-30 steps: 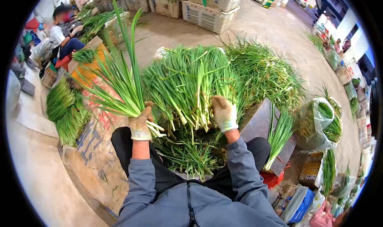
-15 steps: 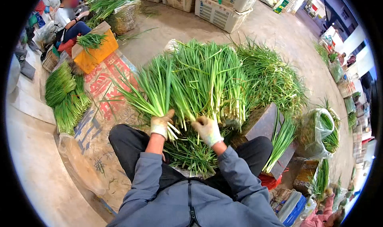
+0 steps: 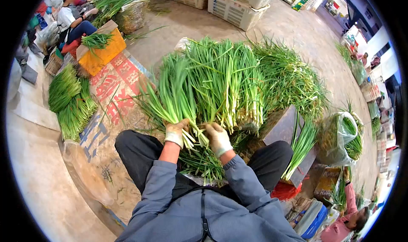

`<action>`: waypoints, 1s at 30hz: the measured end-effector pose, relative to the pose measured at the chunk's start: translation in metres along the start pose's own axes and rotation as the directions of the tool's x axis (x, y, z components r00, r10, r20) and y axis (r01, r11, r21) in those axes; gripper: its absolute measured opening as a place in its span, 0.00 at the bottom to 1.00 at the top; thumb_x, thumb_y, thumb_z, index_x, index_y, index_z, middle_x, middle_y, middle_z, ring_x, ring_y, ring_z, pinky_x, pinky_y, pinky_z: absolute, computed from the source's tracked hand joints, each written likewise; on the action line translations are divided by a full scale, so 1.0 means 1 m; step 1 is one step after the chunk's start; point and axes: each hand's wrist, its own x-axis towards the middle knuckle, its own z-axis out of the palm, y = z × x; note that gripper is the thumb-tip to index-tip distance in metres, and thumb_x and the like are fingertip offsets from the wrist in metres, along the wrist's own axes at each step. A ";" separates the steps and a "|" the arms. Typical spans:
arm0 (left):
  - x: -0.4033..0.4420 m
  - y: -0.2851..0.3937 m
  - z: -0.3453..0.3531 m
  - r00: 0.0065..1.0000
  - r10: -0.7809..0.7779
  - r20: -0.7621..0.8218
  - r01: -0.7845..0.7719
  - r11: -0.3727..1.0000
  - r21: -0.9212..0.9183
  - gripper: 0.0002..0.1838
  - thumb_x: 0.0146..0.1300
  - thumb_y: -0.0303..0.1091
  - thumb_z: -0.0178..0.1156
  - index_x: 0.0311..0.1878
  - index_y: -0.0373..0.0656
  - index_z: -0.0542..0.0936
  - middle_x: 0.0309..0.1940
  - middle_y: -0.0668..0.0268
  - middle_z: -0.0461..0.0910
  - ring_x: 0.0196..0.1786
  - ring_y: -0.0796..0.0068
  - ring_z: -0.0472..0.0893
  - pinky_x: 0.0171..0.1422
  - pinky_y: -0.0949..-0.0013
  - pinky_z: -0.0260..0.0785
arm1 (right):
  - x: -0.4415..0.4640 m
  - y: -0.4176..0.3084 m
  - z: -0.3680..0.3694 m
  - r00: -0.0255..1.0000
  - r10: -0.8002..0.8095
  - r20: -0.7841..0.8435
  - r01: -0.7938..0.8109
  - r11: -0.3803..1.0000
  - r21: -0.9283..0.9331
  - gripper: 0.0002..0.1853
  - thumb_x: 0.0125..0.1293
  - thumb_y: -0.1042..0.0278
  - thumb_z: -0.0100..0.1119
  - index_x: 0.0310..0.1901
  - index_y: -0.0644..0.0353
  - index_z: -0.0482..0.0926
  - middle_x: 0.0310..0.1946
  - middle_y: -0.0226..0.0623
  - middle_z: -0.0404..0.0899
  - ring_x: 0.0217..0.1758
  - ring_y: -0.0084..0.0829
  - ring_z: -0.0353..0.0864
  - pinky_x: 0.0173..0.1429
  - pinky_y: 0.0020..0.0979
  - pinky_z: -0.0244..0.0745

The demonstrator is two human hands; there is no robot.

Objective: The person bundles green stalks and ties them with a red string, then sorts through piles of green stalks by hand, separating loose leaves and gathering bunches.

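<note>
My left hand [image 3: 174, 133], in a pale work glove, is closed round a bunch of garlic chives [image 3: 170, 99], their white stem ends showing below the fist. Close to its right, my gloved right hand [image 3: 217, 138] pinches the lower ends of a few more stalks beside that bunch. Behind both hands stands a large heap of garlic chives [image 3: 231, 78], leaves upward and pale stems facing me. Loose green leaves [image 3: 199, 163] lie between my knees, under the hands.
A second chive pile [image 3: 289, 76] lies right of the heap. A dark box [image 3: 280, 127] holds a small bunch at my right knee. Tied bundles [image 3: 70, 101] rest at left. A clear bag [image 3: 340, 140] stands right. Co-workers sit upper left and lower right; crates [image 3: 236, 12] stand behind.
My left hand has shifted slightly right with its bunch, and the right hand's stalks now meet that bunch. At lower right, the co-worker in pink has raised an arm.
</note>
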 end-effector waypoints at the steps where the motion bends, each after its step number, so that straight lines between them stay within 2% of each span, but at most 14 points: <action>1: 0.000 0.006 -0.002 1.000 -0.017 -0.012 0.016 0.999 -0.046 0.08 0.54 0.28 0.74 0.30 0.37 0.84 0.19 0.63 0.79 0.16 0.68 0.75 0.22 0.65 0.68 | -0.013 -0.014 0.001 0.999 0.020 -0.041 -0.012 0.983 0.184 0.15 0.72 0.64 0.62 0.54 0.62 0.77 0.40 0.32 0.82 0.40 0.28 0.80 0.49 0.32 0.77; 5: 0.003 0.016 -0.008 0.986 -0.101 -0.130 0.084 0.988 -0.130 0.11 0.56 0.33 0.73 0.26 0.38 0.83 0.17 0.63 0.78 0.17 0.67 0.75 0.23 0.61 0.67 | -0.051 -0.042 -0.037 0.991 -0.105 0.080 0.073 0.941 0.331 0.12 0.72 0.65 0.60 0.52 0.59 0.77 0.38 0.33 0.81 0.38 0.27 0.80 0.43 0.29 0.78; 6: 0.005 0.016 -0.009 0.993 -0.086 -0.077 0.075 0.988 -0.138 0.11 0.57 0.34 0.72 0.26 0.37 0.83 0.17 0.64 0.77 0.18 0.67 0.74 0.23 0.62 0.66 | -0.045 -0.036 -0.065 0.987 0.073 0.142 -0.080 0.996 0.041 0.17 0.69 0.70 0.60 0.58 0.60 0.80 0.45 0.34 0.85 0.43 0.29 0.82 0.49 0.28 0.79; 7: 0.008 0.011 -0.013 0.997 -0.076 -0.025 0.071 0.987 -0.145 0.12 0.57 0.34 0.72 0.26 0.37 0.82 0.16 0.64 0.77 0.18 0.68 0.74 0.24 0.63 0.65 | -0.044 -0.037 -0.067 0.986 0.156 0.060 -0.094 0.814 -0.573 0.18 0.67 0.67 0.63 0.57 0.62 0.80 0.48 0.41 0.86 0.47 0.36 0.85 0.54 0.33 0.80; 8: 0.012 0.006 -0.015 1.000 0.012 0.024 -0.009 0.993 -0.117 0.12 0.60 0.34 0.70 0.28 0.35 0.82 0.16 0.65 0.75 0.18 0.68 0.72 0.24 0.63 0.65 | -0.045 -0.036 -0.067 0.953 0.281 0.111 -0.004 0.379 -0.925 0.21 0.64 0.62 0.65 0.56 0.64 0.81 0.49 0.45 0.85 0.49 0.41 0.85 0.57 0.35 0.79; 9: 0.009 0.009 -0.011 0.995 -0.080 0.066 0.090 0.981 -0.172 0.11 0.63 0.33 0.67 0.30 0.35 0.82 0.16 0.65 0.74 0.18 0.68 0.72 0.24 0.63 0.64 | -0.042 -0.037 -0.066 0.910 0.406 0.080 0.158 -0.163 -0.974 0.24 0.62 0.58 0.67 0.55 0.66 0.81 0.51 0.50 0.85 0.52 0.45 0.85 0.60 0.38 0.78; 10: 0.008 0.010 -0.009 0.986 -0.092 0.138 0.122 0.966 -0.228 0.11 0.64 0.32 0.66 0.30 0.35 0.81 0.16 0.65 0.74 0.18 0.68 0.72 0.24 0.63 0.65 | -0.042 -0.045 -0.058 0.889 0.458 0.020 0.131 -0.210 -0.969 0.30 0.59 0.51 0.68 0.56 0.65 0.81 0.51 0.55 0.83 0.55 0.52 0.83 0.64 0.43 0.76; 11: 0.004 0.011 -0.009 0.973 -0.103 0.207 0.160 0.947 -0.279 0.11 0.65 0.32 0.65 0.30 0.35 0.81 0.16 0.65 0.73 0.18 0.68 0.72 0.24 0.64 0.65 | -0.037 -0.034 -0.059 0.968 0.202 0.147 0.150 0.004 -0.989 0.28 0.62 0.52 0.64 0.57 0.66 0.80 0.51 0.54 0.84 0.54 0.49 0.84 0.62 0.41 0.77; 13: -0.008 0.012 -0.009 0.951 -0.089 0.296 0.167 0.953 -0.251 0.12 0.65 0.32 0.66 0.28 0.37 0.80 0.17 0.65 0.75 0.19 0.69 0.73 0.25 0.65 0.66 | -0.032 -0.053 -0.023 0.980 0.098 0.173 0.080 0.603 -0.794 0.28 0.66 0.52 0.62 0.59 0.67 0.78 0.50 0.50 0.85 0.51 0.42 0.86 0.57 0.37 0.80; 15: -0.020 0.018 0.002 0.949 -0.053 0.310 0.129 0.964 -0.232 0.12 0.65 0.33 0.67 0.27 0.37 0.80 0.18 0.66 0.76 0.20 0.69 0.75 0.25 0.66 0.67 | -0.026 -0.066 0.018 0.969 0.221 0.113 -0.137 0.855 -0.500 0.23 0.72 0.56 0.59 0.60 0.66 0.78 0.44 0.39 0.86 0.40 0.23 0.84 0.46 0.26 0.80; 16: -0.020 0.017 0.001 0.936 -0.053 0.347 0.118 0.979 -0.168 0.12 0.64 0.34 0.68 0.27 0.38 0.81 0.19 0.67 0.77 0.21 0.70 0.76 0.26 0.67 0.69 | -0.018 -0.060 0.024 0.975 0.137 0.175 -0.024 0.847 -0.532 0.24 0.72 0.55 0.60 0.59 0.68 0.78 0.42 0.37 0.85 0.39 0.25 0.83 0.44 0.27 0.79; 19: -0.025 0.023 -0.002 0.940 -0.121 0.318 0.146 0.988 -0.058 0.12 0.61 0.39 0.72 0.30 0.42 0.83 0.20 0.68 0.79 0.22 0.72 0.77 0.27 0.68 0.70 | -0.001 -0.041 0.030 0.986 0.107 0.126 -0.082 0.979 -0.188 0.18 0.67 0.63 0.67 0.53 0.68 0.81 0.38 0.32 0.84 0.35 0.22 0.80 0.42 0.26 0.76; 26: -0.025 0.013 0.011 0.984 -0.075 0.164 0.080 0.996 -0.024 0.14 0.57 0.35 0.75 0.41 0.38 0.84 0.29 0.64 0.83 0.26 0.69 0.82 0.29 0.65 0.77 | -0.006 -0.018 0.020 0.974 -0.111 0.196 0.191 0.868 -0.458 0.12 0.67 0.68 0.65 0.48 0.66 0.82 0.39 0.28 0.83 0.41 0.18 0.78 0.48 0.22 0.74; 30: 0.021 -0.008 -0.018 0.975 -0.178 0.136 0.192 0.976 -0.099 0.12 0.59 0.33 0.72 0.38 0.34 0.83 0.28 0.57 0.83 0.25 0.59 0.83 0.29 0.57 0.81 | -0.044 -0.029 0.007 0.972 -0.101 0.210 0.060 0.979 0.194 0.13 0.70 0.66 0.62 0.51 0.63 0.77 0.44 0.39 0.85 0.48 0.28 0.82 0.52 0.28 0.76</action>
